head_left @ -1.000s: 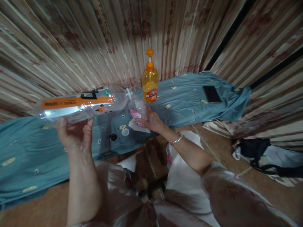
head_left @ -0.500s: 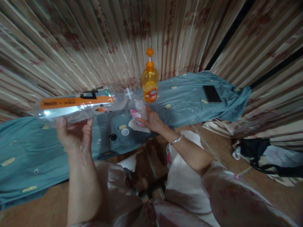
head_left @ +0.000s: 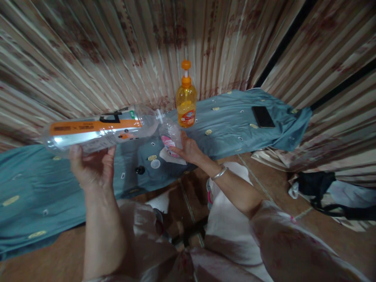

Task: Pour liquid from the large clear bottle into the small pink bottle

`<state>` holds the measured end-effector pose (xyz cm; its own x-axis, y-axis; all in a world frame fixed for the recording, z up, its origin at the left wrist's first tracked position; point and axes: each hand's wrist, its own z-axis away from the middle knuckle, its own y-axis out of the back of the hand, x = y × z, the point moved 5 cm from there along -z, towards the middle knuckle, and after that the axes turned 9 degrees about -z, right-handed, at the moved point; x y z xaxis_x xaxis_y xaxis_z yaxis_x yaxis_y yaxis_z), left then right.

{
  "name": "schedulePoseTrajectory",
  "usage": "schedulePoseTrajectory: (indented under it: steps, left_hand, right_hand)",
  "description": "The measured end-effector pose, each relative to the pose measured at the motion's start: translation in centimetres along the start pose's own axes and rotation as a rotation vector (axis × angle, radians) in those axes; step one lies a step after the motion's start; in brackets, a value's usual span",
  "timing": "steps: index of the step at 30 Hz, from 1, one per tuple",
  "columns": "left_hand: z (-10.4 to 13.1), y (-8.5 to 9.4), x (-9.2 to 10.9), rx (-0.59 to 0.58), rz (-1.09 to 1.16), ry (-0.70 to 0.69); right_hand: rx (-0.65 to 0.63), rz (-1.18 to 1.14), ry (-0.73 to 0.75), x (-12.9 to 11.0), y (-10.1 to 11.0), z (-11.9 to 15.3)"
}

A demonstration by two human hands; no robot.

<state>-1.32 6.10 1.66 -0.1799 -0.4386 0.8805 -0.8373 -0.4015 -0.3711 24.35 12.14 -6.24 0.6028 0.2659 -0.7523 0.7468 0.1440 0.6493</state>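
Note:
A large clear bottle [head_left: 96, 131] with an orange band on its label lies nearly level in my left hand [head_left: 94, 166], whose fingers grip it from below. Its neck points right and meets the mouth of a small clear bottle [head_left: 172, 137] with a pink label. My right hand [head_left: 190, 149] is closed round the small bottle's right side. Under the small bottle lies a white cloth or tissue [head_left: 167, 158]. Whether liquid passes between the two bottles cannot be made out.
An orange pump bottle [head_left: 187, 105] stands behind the small bottle on the blue-green cloth [head_left: 223, 135]. A black cap [head_left: 140, 170] and a clear round lid [head_left: 155, 164] lie in front. A phone [head_left: 263, 116] rests at right; pleated curtains [head_left: 117, 51] hang behind.

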Motion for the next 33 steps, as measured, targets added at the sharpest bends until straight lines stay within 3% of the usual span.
schedulePoseTrajectory:
  steps: [15, 21, 33]
  left_hand:
    - [0.02, 0.06, 0.17, 0.02, -0.017, 0.006]
    - [-0.07, 0.1, 0.36, -0.07, -0.112, 0.015]
    - [-0.03, -0.02, 0.21, -0.008, -0.01, -0.016]
  right_hand:
    - [-0.024, 0.047, -0.005, -0.08, -0.11, -0.11]
    - [-0.016, 0.037, 0.0, -0.13, -0.04, -0.07]
    - [-0.008, 0.029, -0.005, -0.05, -0.07, -0.08]
